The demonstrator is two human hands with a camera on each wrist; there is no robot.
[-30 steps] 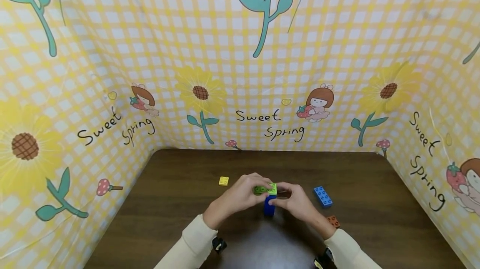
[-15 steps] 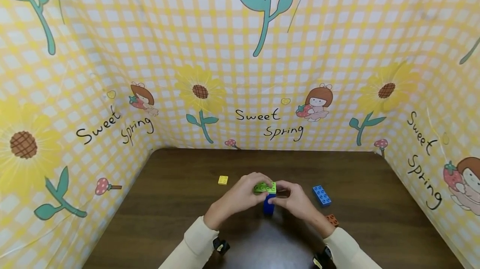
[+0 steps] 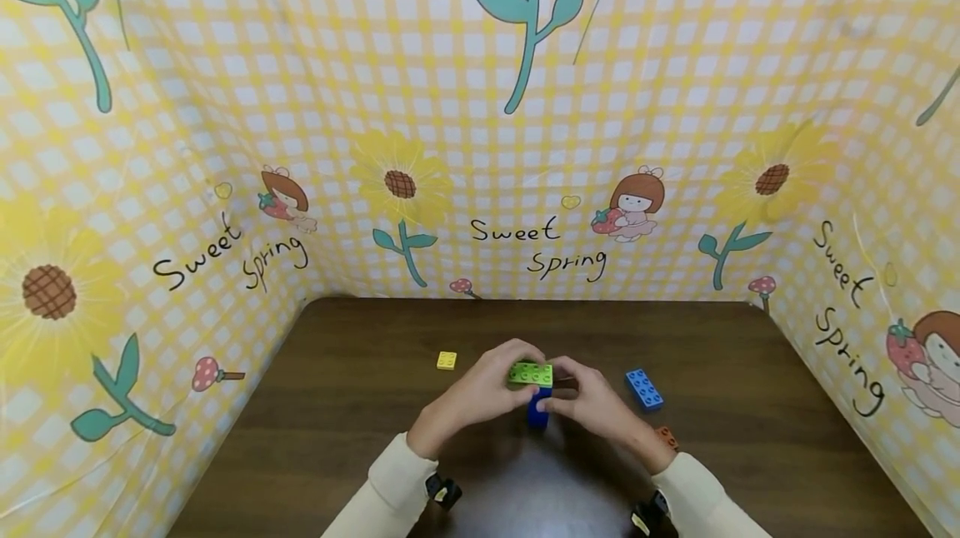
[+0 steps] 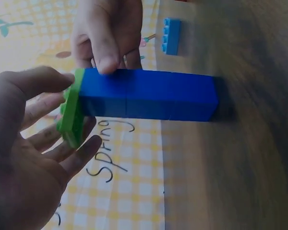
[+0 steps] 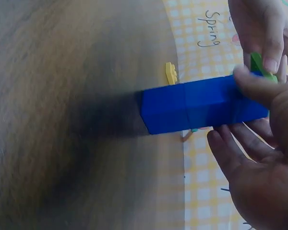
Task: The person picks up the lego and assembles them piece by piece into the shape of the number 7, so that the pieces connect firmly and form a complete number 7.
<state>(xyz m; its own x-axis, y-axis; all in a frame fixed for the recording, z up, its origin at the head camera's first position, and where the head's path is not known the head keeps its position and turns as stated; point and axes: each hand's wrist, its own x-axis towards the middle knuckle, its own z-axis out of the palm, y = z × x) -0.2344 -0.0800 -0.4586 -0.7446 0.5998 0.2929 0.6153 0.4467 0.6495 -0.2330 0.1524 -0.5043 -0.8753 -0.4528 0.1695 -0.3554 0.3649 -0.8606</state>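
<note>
Toward the far edge of the worktop (image 3: 337, 413), left of its middle, lay a small yellow brick (image 3: 447, 361). Next, the left hand (image 3: 491, 380) pinched a green brick (image 3: 531, 374), which sat atop an upright dark-blue tower (image 3: 538, 415) and jutted toward the left edge. The right hand (image 3: 594, 401) gripped that tower between thumb and fingers. Toward the right edge lay a light-blue brick (image 3: 644, 389), then, farther from the far edge, a brown brick (image 3: 667, 437), partly hidden by the right forearm (image 3: 647, 446).
</note>
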